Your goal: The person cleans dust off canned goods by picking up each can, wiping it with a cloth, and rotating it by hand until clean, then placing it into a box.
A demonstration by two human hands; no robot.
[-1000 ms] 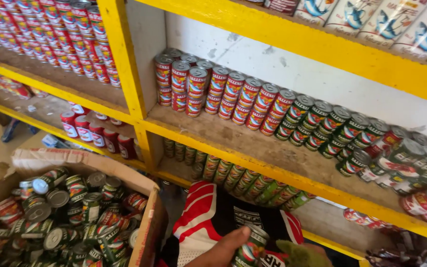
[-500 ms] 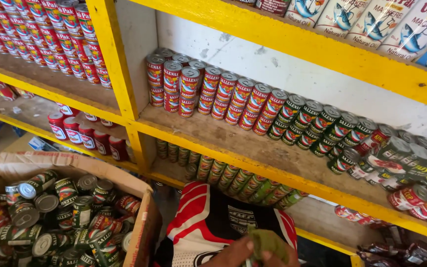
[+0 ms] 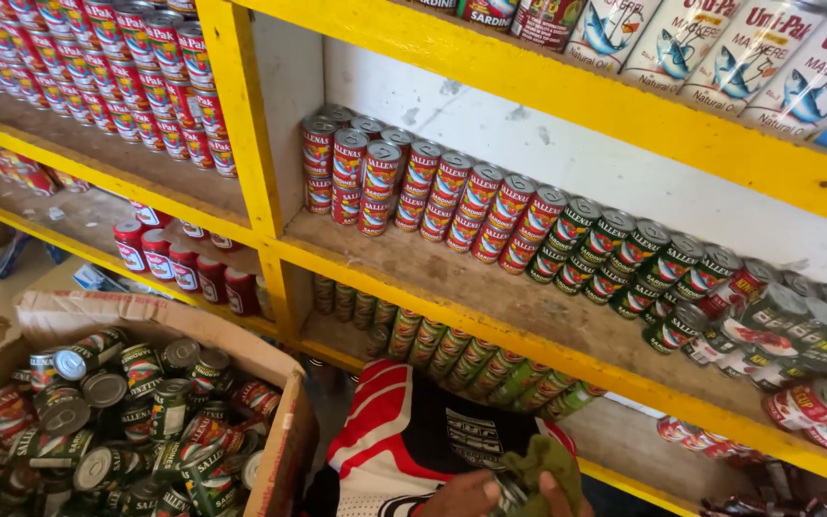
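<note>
Down at the 6 o'clock edge, a hand [image 3: 466, 496] is wrapped around a small tin can [image 3: 509, 491], and an olive-green cloth [image 3: 546, 469] is bunched right against the can with a finger [image 3: 555, 490] pressing on it. Most of both hands is cut off by the frame, so I honestly can't tell which hand is which or how tight the grip is. Right behind is the person's red, white and black jersey [image 3: 404, 440].

At 8 o'clock sits an open cardboard box [image 3: 279, 359] piled with loose green-label cans [image 3: 169, 412], all jumbled.

Further out, the yellow shelf [image 3: 490, 321] runs across: green cans in the low bay at 6 o'clock, half hidden by the shelf lip, then red sardine cans [image 3: 433, 191] stacked double around 12 o'clock and dark green cans [image 3: 624, 254] at 2 o'clock. A messy toppled bunch at 3 o'clock is hard to make out.
</note>
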